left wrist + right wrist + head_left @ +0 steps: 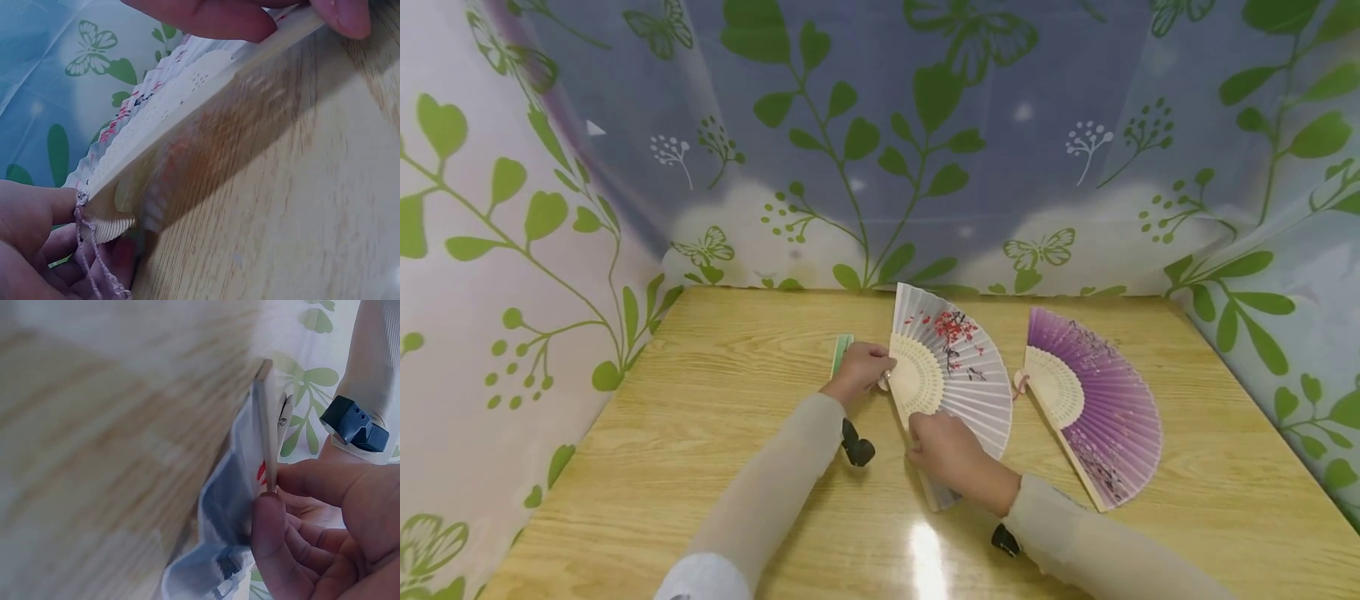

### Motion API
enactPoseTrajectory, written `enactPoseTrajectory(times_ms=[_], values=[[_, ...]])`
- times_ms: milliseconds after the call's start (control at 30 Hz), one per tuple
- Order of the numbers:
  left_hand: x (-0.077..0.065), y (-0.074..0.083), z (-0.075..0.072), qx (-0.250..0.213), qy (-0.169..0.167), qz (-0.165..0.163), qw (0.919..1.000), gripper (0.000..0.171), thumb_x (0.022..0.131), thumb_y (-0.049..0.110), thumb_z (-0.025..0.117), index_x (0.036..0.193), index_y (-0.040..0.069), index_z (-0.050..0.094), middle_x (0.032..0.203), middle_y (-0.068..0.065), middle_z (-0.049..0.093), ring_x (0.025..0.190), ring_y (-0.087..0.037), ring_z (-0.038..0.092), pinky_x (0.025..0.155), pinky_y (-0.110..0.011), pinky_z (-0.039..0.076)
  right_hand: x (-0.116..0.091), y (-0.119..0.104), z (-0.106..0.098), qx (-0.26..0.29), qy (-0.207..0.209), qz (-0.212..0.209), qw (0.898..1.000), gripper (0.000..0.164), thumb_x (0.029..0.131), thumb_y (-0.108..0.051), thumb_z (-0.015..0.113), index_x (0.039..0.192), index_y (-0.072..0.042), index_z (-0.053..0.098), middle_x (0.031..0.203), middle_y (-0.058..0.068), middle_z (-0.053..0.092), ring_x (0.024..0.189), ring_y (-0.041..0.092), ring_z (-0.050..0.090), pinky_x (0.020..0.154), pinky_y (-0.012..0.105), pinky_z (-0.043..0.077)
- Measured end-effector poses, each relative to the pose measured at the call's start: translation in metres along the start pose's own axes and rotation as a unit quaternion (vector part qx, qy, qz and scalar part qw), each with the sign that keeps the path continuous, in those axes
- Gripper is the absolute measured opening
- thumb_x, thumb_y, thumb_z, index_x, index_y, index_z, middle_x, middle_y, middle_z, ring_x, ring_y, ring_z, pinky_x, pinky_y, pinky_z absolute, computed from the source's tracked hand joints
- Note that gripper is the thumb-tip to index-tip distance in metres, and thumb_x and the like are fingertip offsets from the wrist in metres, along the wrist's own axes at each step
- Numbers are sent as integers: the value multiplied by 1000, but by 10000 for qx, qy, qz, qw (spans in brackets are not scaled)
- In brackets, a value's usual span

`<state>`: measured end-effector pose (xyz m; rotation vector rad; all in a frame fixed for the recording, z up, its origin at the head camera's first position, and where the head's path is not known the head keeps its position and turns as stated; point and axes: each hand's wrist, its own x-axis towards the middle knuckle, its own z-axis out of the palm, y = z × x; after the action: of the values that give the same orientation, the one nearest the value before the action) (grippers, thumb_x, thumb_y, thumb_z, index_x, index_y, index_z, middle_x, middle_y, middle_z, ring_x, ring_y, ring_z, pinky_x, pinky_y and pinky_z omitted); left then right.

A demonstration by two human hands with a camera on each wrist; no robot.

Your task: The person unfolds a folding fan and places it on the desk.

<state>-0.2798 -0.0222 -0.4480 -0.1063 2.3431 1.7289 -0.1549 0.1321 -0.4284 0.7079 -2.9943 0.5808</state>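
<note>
A white folding fan [977,392] with red blossoms and dark twigs stands spread in the middle of the table. My left hand [859,371] pinches it at the pivot end, where a pinkish cord [94,250] hangs in the left wrist view. Lower down, my right hand [951,450] holds the near outer stick [270,425] between thumb and forefinger. In the left wrist view the fan leans up off the wood, its shadow beneath. A purple folding fan [1120,400] lies spread to the right, a reddish cord [1020,383] at its pivot.
A flat green object [842,346] lies on the table just beyond my left hand, partly hidden by it. The wooden table [737,350] ends at a leaf-and-butterfly patterned cloth [865,137] at the back and sides. Dark camera mounts [857,446] sit at both wrists.
</note>
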Motion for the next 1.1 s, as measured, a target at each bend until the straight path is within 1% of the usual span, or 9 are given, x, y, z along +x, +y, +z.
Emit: enactPoseTrajectory(times_ms=[67,133,233,300,400,633,833,1000,1100], values=[[0,1,1,203,52,26,9998,20,91,5,64,107,-7,67,84,-7,62,49,-6,41,45,-19,37,1,0,0,15,-53,33,10000,29,77,-6,71,66,-13,45,56,-4,41,53,13,40,46,26,34],[-1,2,2,513,124,161,9985,17,90,5,65,103,-6,69,86,-9,64,53,-7,46,48,-19,41,1,0,0,7,-109,80,9999,29,77,-7,72,66,-13,46,56,-4,41,53,13,40,46,27,34],[0,2,4,1098,186,330,9932,16,90,7,66,100,-3,71,86,-11,69,52,-8,51,49,-19,45,1,0,1,-7,-194,150,9997,28,78,-9,72,67,-13,46,57,-3,42,54,13,41,47,27,34],[0,3,6,1456,224,461,9880,16,89,8,66,100,-2,72,80,-9,70,48,-7,52,49,-19,45,2,0,0,6,-235,185,9996,28,78,-9,72,67,-13,46,57,-3,42,54,14,41,47,27,35],[1,3,8,1761,260,517,9827,16,89,8,65,100,-1,73,71,-7,68,45,-7,50,47,-19,43,2,-1,-1,37,-299,232,9993,28,79,-9,71,67,-13,47,58,-3,42,54,14,41,47,27,35],[-3,5,11,2107,392,501,9755,14,89,9,64,95,1,73,69,-4,65,51,-10,51,48,-21,42,3,1,1,30,-445,314,9985,25,79,-9,71,70,-13,48,60,-2,46,55,14,44,47,27,38],[-3,7,14,2384,368,494,9692,14,90,10,62,94,1,72,68,-5,65,53,-13,55,50,-23,45,2,1,-1,117,-438,321,9985,23,78,-9,70,71,-12,48,60,-2,46,55,14,45,46,26,38],[-5,7,14,2502,355,455,9665,17,90,11,63,102,1,70,80,-7,69,58,-15,60,60,-28,51,1,1,-2,138,-428,304,9985,21,77,-8,70,73,-11,50,61,-1,47,56,14,46,47,27,38],[-5,7,14,2532,349,412,9659,19,90,11,63,106,2,69,88,-8,70,61,-16,61,65,-31,52,2,3,0,123,-446,348,9983,18,77,-8,72,77,-10,53,64,1,52,59,16,49,50,30,42]])
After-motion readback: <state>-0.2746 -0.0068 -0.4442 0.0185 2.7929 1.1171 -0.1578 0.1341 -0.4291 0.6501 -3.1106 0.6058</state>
